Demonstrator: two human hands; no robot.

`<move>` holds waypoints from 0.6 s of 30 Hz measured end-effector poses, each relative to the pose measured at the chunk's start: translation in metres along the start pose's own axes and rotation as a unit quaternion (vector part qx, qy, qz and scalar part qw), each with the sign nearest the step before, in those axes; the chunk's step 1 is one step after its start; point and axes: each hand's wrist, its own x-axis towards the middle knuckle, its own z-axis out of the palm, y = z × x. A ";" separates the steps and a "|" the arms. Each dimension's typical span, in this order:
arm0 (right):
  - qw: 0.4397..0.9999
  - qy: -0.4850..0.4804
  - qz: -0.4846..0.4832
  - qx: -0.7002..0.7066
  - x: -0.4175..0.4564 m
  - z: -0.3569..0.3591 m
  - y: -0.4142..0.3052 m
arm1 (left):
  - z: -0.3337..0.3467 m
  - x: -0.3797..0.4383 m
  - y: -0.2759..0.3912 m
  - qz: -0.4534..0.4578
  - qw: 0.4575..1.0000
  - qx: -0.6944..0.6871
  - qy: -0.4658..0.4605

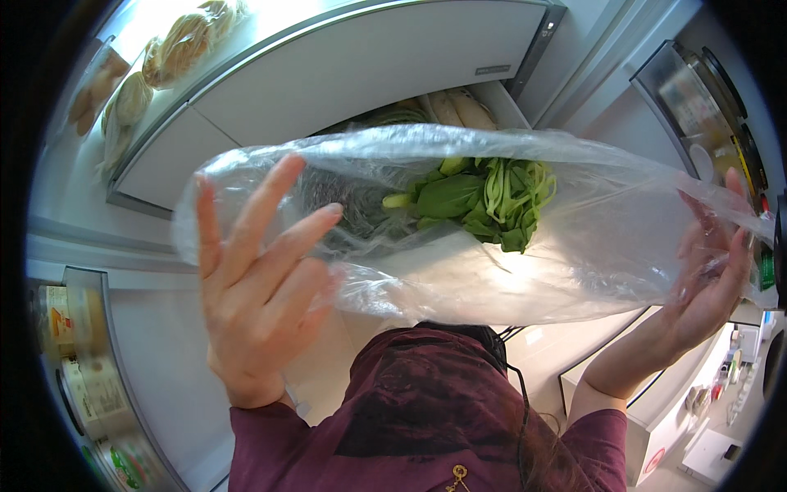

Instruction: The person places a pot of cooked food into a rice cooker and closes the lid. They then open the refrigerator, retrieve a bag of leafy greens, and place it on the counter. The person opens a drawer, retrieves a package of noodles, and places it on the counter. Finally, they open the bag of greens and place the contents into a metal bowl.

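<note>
A large clear plastic bag (615, 227) is stretched sideways in front of me. Leafy greens (458, 200) with pale stems lie inside it, near its middle. At the bag's left end is my left hand (270, 277), fingers spread, slightly blurred; the thumb's contact with the plastic is hard to make out. My right hand (713, 264) grips the right end, its fingers partly seen through the film.
Behind the bag, a refrigerator drawer (369, 67) stands partly open with vegetables (461, 107) in it. Bagged food (184, 46) sits on the shelf above. Door bins with containers flank both sides, left (86, 369) and right (695, 98). A counter (682, 381) is at lower right.
</note>
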 end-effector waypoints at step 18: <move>0.980 -0.192 -0.051 -0.018 0.009 0.097 -0.026 | 0.041 0.158 0.018 0.035 0.686 -0.721 -0.089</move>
